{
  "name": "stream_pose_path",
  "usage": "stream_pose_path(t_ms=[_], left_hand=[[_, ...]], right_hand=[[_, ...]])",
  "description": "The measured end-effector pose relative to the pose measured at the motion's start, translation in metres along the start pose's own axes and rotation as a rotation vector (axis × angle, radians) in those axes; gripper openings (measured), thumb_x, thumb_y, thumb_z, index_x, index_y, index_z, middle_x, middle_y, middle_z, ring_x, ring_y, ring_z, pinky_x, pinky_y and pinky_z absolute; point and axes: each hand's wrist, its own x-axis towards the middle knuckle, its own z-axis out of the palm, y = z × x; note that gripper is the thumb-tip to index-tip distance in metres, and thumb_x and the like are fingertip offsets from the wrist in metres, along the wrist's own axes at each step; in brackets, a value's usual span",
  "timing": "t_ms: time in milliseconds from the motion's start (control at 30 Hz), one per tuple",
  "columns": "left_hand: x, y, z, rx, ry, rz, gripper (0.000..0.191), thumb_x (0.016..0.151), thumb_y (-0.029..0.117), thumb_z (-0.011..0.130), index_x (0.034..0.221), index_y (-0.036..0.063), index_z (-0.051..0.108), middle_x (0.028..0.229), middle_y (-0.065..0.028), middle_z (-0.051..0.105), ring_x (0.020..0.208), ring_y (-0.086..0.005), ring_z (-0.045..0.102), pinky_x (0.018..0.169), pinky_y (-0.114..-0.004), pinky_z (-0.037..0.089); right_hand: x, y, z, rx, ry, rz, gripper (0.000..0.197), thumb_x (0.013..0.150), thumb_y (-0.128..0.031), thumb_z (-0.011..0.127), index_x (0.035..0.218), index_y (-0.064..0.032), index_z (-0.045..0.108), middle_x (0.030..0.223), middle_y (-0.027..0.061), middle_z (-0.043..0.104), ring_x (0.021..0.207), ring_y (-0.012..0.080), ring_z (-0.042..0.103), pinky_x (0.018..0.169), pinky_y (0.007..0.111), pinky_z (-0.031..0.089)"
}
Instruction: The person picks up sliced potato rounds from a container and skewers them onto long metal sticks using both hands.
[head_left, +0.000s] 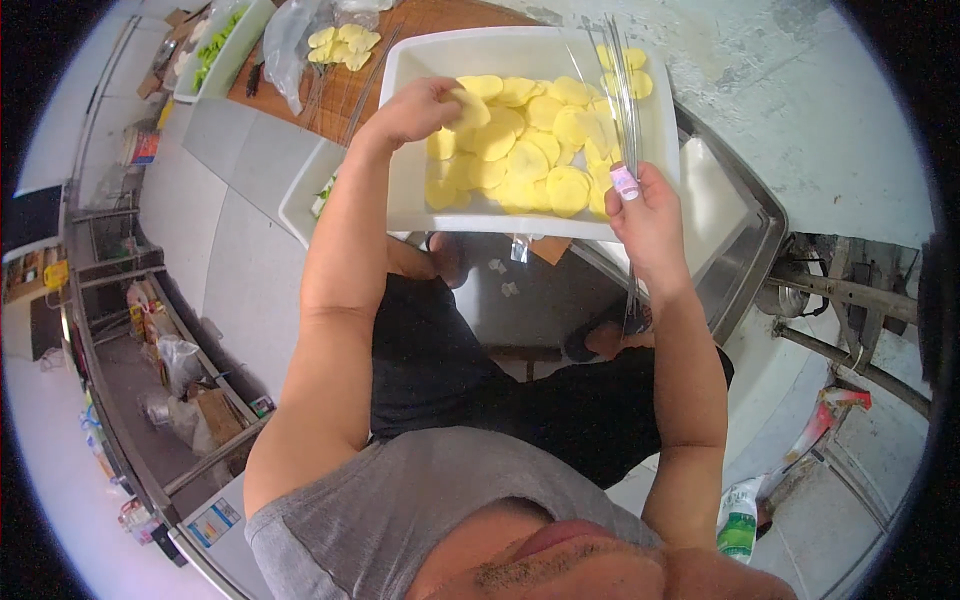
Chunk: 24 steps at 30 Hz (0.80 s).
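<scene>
Before me stands a white plastic tub (525, 223) holding many thin, round, yellow slices, which look like potato (527, 160). Over the tub's left side, my left hand (420, 111) pinches a yellow slice (470, 109) between thumb and fingers. My right hand (646, 214), with a pink wrap on its thumb, grips a bundle of thin metal skewers (621, 97) at the tub's right side; they point away from me. A few slices (634, 84) lie at or on the far part of the skewers; whether they are threaded I cannot tell.
On the wooden board (420, 22) lie more yellow slices (343, 46), loose skewers (352, 97) and a clear plastic bag (285, 52). A white tub (251, 22) of green vegetables stands far left; another white container (300, 202) is partly behind my left forearm. A metal-edged surface (765, 225) is at right.
</scene>
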Motion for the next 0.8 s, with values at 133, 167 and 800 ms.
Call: stream_pose_path(t_ms=[133, 167, 800], left_hand=[[-0.003, 0.010, 0.017, 0.465, -0.381, -0.096, 0.043, 0.079, 0.034, 0.058, 0.103, -0.0017, 0.064, 0.096, -0.0186, 0.065, 0.086, -0.0270, 0.062, 0.080, -0.035, 0.047], [-0.004, 0.015, 0.022, 0.532, -0.447, -0.185, 0.044, 0.079, 0.035, 0.059, 0.105, -0.0011, 0.063, 0.098, -0.0195, 0.065, 0.089, -0.0290, 0.062, 0.081, -0.035, 0.047], [0.049, -0.017, 0.071, 0.014, 0.149, -0.144, 0.035, 0.085, 0.027, 0.059, 0.104, -0.0017, 0.055, 0.090, -0.0117, 0.061, 0.081, -0.0185, 0.061, 0.066, -0.033, 0.050]], right_hand=[[0.000, -0.001, -0.001, 0.000, 0.008, -0.002, 0.012, 0.093, -0.013, 0.049, 0.098, -0.0025, 0.053, 0.067, 0.0000, 0.052, 0.053, 0.0045, 0.043, 0.047, 0.018, 0.036], [0.000, -0.001, -0.003, 0.000, 0.012, 0.000, 0.012, 0.093, -0.013, 0.049, 0.098, -0.0025, 0.053, 0.067, 0.0000, 0.052, 0.053, 0.0045, 0.043, 0.047, 0.018, 0.036], [-0.005, -0.008, -0.011, -0.008, 0.028, -0.062, 0.014, 0.093, -0.015, 0.051, 0.097, -0.0019, 0.053, 0.067, -0.0002, 0.052, 0.054, 0.0049, 0.043, 0.048, 0.019, 0.036]])
